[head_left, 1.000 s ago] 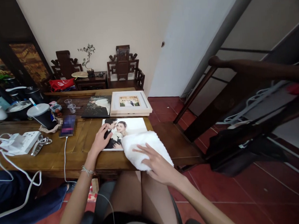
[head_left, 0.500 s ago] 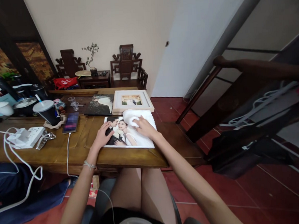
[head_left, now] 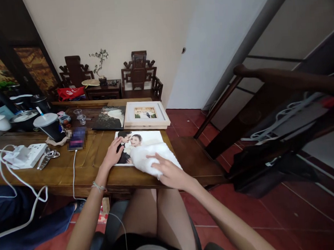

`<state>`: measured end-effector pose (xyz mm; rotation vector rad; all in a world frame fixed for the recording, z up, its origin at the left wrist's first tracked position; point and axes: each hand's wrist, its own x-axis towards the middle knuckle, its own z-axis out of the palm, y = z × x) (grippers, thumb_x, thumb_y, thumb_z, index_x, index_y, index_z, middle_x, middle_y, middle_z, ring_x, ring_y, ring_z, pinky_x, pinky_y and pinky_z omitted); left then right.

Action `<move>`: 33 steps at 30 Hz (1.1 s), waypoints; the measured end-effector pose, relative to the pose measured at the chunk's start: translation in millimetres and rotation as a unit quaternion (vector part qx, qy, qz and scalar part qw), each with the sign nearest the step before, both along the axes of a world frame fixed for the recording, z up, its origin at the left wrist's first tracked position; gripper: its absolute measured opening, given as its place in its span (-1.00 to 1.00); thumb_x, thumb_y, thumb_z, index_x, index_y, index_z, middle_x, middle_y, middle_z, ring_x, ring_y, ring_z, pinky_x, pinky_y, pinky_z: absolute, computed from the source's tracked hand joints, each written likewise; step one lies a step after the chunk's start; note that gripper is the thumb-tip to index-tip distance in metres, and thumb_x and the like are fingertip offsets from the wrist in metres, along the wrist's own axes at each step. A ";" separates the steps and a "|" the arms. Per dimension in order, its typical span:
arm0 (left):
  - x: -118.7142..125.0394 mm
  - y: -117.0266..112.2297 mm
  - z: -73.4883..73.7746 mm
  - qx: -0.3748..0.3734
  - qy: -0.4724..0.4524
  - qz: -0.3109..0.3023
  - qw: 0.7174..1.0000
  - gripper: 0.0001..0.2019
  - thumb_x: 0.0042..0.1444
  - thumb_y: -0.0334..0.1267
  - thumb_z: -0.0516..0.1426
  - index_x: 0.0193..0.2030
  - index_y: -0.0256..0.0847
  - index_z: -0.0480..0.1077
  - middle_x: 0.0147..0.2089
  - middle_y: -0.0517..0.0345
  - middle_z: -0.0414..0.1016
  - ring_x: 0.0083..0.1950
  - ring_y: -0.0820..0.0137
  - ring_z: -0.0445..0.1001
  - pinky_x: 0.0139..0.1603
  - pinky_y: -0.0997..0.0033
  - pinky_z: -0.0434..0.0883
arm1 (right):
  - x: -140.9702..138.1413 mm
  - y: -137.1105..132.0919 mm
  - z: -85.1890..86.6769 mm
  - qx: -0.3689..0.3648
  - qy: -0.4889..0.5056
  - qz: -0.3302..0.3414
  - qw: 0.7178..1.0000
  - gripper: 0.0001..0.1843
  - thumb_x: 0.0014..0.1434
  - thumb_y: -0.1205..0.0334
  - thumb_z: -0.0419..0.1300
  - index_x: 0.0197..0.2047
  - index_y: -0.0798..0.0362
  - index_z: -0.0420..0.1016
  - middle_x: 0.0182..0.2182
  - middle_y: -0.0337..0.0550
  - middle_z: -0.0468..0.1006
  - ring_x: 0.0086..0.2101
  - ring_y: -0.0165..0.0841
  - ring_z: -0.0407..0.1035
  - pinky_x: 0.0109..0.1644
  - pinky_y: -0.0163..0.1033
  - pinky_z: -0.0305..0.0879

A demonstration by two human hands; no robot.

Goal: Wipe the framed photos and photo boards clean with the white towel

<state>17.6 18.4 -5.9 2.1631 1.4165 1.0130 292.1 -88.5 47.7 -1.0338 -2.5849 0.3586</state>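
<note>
A long wooden tabletop [head_left: 59, 171] runs in front of me in a room with red floor tiles, and two carved chairs [head_left: 138, 72] stand at the wall beyond it. Three pictures lie on it. One frameless photo panel [head_left: 153, 136] is at the near edge. Just behind that panel, one dark print [head_left: 110, 119] and one white-framed picture [head_left: 145, 114] sit side by side. One white cloth [head_left: 146, 158] lies over the panel's near right part. My left hand [head_left: 112, 156] lies flat and relaxed, fingers loosely spread on the panel's left edge, gripping nothing. My right hand [head_left: 170, 174] is palm down with fingers stretched out, pressed on the cloth and not closed round it. Left of the panel are one phone [head_left: 76, 139] on a cable, one lidded dark cup [head_left: 49, 126] and one white power strip [head_left: 27, 155].
</note>
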 end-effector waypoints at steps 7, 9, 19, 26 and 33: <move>-2.3 0.0 -0.2 0.004 -0.002 -0.007 1.000 -0.51 0.26 -0.11 0.02 0.26 -0.27 0.34 0.36 -0.09 0.27 0.43 0.21 0.16 0.44 0.08 0.07 | -29.1 104.0 1.2 0.016 0.003 -0.103 0.995 -0.56 0.06 0.49 0.00 -0.01 0.20 0.48 0.02 0.18 0.52 0.08 -0.03 0.31 0.18 0.12 0.20; -1.9 -0.7 0.1 0.006 -0.005 -0.005 1.000 -0.51 0.26 -0.13 0.01 0.26 -0.29 0.34 0.37 -0.09 0.26 0.43 0.21 0.14 0.44 0.10 0.07 | -37.8 109.7 -3.2 0.026 0.007 -0.114 0.993 -0.55 0.04 0.51 0.00 0.00 0.23 0.47 0.07 0.23 0.49 0.18 0.01 0.22 0.26 0.22 0.05; 0.1 -3.1 1.2 0.004 -0.023 -0.020 1.000 -0.53 0.26 -0.15 0.01 0.24 -0.30 0.37 0.35 -0.11 0.28 0.40 0.20 0.21 0.42 0.11 0.12 | -34.3 -15.2 -3.2 0.002 -0.002 0.026 1.000 -0.52 -0.06 0.50 0.06 -0.05 0.12 0.51 0.22 0.11 0.38 0.34 -0.02 -0.01 0.39 0.25 -0.24; -0.6 -2.2 0.6 0.010 -0.030 -0.025 0.999 -0.56 0.27 -0.18 -0.01 0.22 -0.30 0.39 0.34 -0.11 0.30 0.39 0.20 0.24 0.43 0.10 0.12 | -30.6 38.9 2.3 -0.010 -0.028 -0.051 0.998 -0.54 0.03 0.48 0.01 -0.01 0.15 0.49 -0.01 0.12 0.53 0.08 -0.09 0.34 0.12 -0.03 0.30; -2.1 -0.7 -0.7 0.010 -0.039 -0.016 0.999 -0.56 0.30 -0.18 -0.05 0.20 -0.30 0.40 0.31 -0.09 0.34 0.38 0.23 0.25 0.42 0.14 0.14 | -71.4 113.9 3.6 0.030 -0.035 -0.093 0.995 -0.54 0.12 0.51 0.01 0.06 0.17 0.45 0.16 0.16 0.44 0.27 0.02 0.09 0.31 0.34 -0.16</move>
